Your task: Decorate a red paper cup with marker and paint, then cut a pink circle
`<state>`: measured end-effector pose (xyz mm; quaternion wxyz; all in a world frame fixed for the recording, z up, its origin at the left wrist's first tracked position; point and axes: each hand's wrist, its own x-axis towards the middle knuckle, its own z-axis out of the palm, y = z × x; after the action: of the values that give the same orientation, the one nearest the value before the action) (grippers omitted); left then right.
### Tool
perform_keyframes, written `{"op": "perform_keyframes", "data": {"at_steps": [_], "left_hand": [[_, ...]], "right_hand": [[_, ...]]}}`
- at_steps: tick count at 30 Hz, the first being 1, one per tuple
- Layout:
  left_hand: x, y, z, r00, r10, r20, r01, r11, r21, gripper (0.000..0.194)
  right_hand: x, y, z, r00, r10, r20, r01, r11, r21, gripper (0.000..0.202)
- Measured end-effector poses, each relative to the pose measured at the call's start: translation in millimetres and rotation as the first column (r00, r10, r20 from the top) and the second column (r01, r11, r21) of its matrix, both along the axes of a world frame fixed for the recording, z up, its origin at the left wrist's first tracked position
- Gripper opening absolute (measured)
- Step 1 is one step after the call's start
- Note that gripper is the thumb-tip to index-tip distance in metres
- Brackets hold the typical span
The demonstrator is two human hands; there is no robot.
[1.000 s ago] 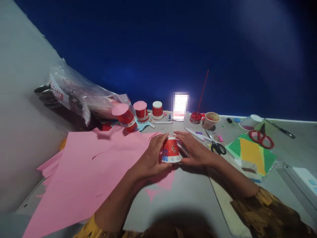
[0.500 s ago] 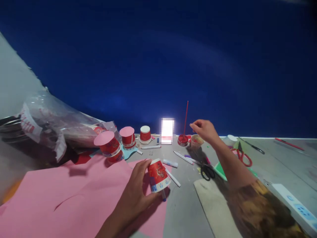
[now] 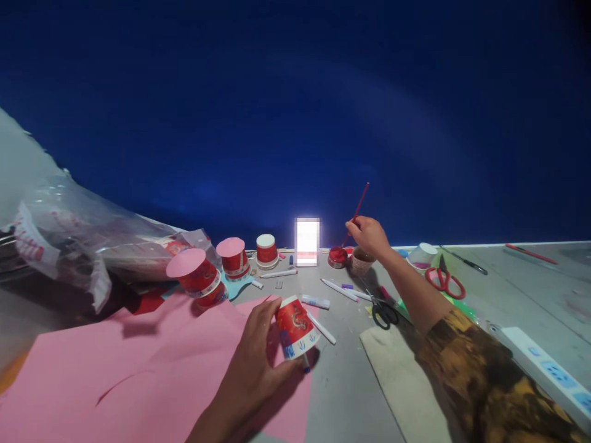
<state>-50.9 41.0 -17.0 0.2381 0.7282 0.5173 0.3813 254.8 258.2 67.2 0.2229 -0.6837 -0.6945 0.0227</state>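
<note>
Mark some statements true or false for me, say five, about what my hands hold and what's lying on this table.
1. The left hand holds a red cup. True.
2. The right hand holds a marker. False: the right hand holds a thin red stick.
3. The red scissors lie to the right of the black scissors. True.
4. Three pink discs top the cups at the back. False: there are two pink discs, and the third cup has a white top.
5. The power strip lies on the pink paper. False: the power strip lies well to the right of it.
</note>
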Motion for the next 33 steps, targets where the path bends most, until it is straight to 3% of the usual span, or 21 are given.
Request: {"op": "perform_keyframes", "data": {"at_steps": [6, 14, 19, 25, 29, 33], "left_hand": [[2, 1, -2.0, 1.000, -0.004, -0.023, 0.004, 1.000, 0.025, 0.076], [2, -1, 6.7, 0.999, -0.041, -0.008, 0.042, 0.998, 0.037, 0.075], [2, -3, 3.7, 0.999, -0.037, -0.002, 0.037, 0.997, 0.070, 0.080], [4, -6, 5.5, 0.999, 0.004, 0.043, -0.005, 1.000, 0.018, 0.080], [7, -6, 15.7, 0.985, 0.092, 0.147, -0.090, 0.996, -0.021, 0.076], [8, -6, 22.0, 0.958, 0.177, 0.227, -0.173, 0.984, -0.038, 0.073]], "right_hand": [[-4, -12, -15.5, 0.999, 0.049, 0.025, -0.048, 0.999, -0.013, 0.033], [-5, -15, -15.7, 0.997, 0.026, 0.069, -0.026, 1.000, 0.001, 0.031], [-5, -17, -28.4, 0.999, 0.027, 0.034, -0.028, 0.999, 0.037, 0.029], [-2, -14, -36.9, 0.987, 0.072, -0.144, -0.051, 0.988, 0.145, 0.024], [11, -19, -25.7, 0.940, 0.067, -0.335, 0.040, 0.952, 0.303, 0.034], [16, -48, -12.1, 0.843, 0.139, -0.520, 0.068, 0.931, 0.360, 0.040]]}}
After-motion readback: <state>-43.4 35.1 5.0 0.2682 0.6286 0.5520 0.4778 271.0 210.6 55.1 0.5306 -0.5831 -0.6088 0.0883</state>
